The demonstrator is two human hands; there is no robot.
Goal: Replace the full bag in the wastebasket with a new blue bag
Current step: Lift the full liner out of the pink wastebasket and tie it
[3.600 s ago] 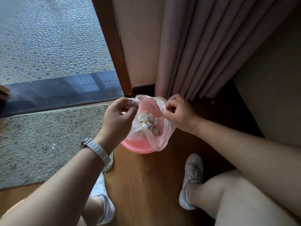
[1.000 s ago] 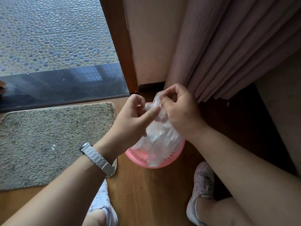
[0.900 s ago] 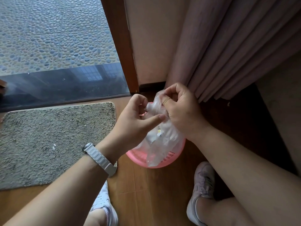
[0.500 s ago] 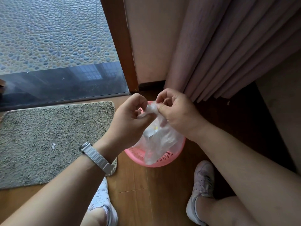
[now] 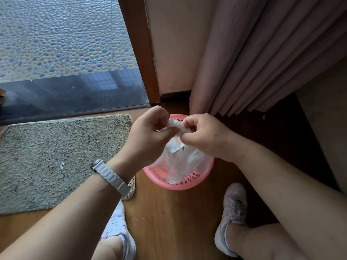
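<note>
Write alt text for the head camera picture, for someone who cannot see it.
Seen from above, a person's left hand and right hand pinch the twisted top of a clear plastic bag that hangs into a pink wastebasket. The wastebasket stands on a wooden floor between a grey mat and a curtain.

A shaggy grey-green doormat (image 5: 56, 158) lies on the wooden floor (image 5: 155, 222) before a glass door (image 5: 65, 53). Pink curtains (image 5: 262, 53) hang beside its brown frame (image 5: 139, 49). Outside lies pebble paving.
</note>
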